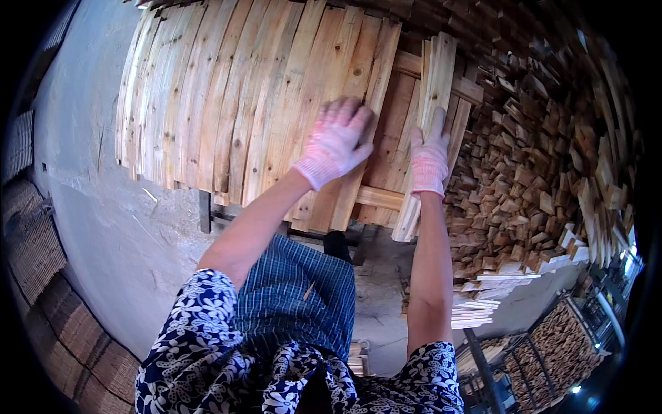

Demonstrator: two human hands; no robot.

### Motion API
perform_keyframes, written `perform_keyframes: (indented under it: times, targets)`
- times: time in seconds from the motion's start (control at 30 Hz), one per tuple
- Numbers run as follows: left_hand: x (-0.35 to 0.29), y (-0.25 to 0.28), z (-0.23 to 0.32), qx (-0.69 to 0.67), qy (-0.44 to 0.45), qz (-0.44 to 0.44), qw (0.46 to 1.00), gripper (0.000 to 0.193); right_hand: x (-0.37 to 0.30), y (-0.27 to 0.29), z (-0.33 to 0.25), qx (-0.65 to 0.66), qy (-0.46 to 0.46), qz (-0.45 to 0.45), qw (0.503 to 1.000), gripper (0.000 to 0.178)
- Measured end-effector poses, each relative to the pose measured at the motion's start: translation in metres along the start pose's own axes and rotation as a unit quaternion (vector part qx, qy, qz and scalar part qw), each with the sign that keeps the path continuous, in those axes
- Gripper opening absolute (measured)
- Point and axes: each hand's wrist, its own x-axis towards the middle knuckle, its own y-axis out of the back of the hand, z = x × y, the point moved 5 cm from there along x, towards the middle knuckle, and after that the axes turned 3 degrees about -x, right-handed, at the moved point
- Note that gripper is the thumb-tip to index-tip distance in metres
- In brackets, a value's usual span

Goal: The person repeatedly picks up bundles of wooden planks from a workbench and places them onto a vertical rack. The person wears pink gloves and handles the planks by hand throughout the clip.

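Observation:
My left hand (pixel 336 141), in a white and pink knit glove, lies on a row of flat wooden boards (pixel 269 90) laid side by side. Its fingers are apart, the thumb points right, and the fingertips are a little blurred. Farther right, my gloved right hand (pixel 429 162) grips a small stack of narrow wooden strips (pixel 438 69). The thumb is on the stack's left side and one finger stretches along its top; the other fingers are hidden. Between the hands, a gap in the row shows darker boards (pixel 393 127) underneath and a crosspiece (pixel 380 197).
A large heap of stacked wood pieces (pixel 517 159) rises close to my right arm. Grey concrete floor (pixel 83 159) stretches along the left. Bundled wood (pixel 31 252) stands at the far left, and a rack filled with wood (pixel 552 352) is at the lower right.

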Motion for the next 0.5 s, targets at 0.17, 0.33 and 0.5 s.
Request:
perform_keyframes:
  times: [0.17,0.33,0.5]
  targets:
    - [-0.025,0.018,-0.023,-0.019,-0.089,0.001,0.996,0.064,-0.028,-0.038,-0.051,-0.009,-0.028,-0.021,0.999,0.075]
    - [-0.011,0.013,-0.013,-0.03,-0.061,-0.084,0.994,0.061,-0.044,-0.036,-0.079,0.053,-0.052,-0.124,0.99,0.071]
    - [-0.027,-0.026,0.047,0.024,-0.066,-0.016,0.997,0.059,-0.037,0.021,0.038,0.015,-0.034,-0.069,0.997,0.066]
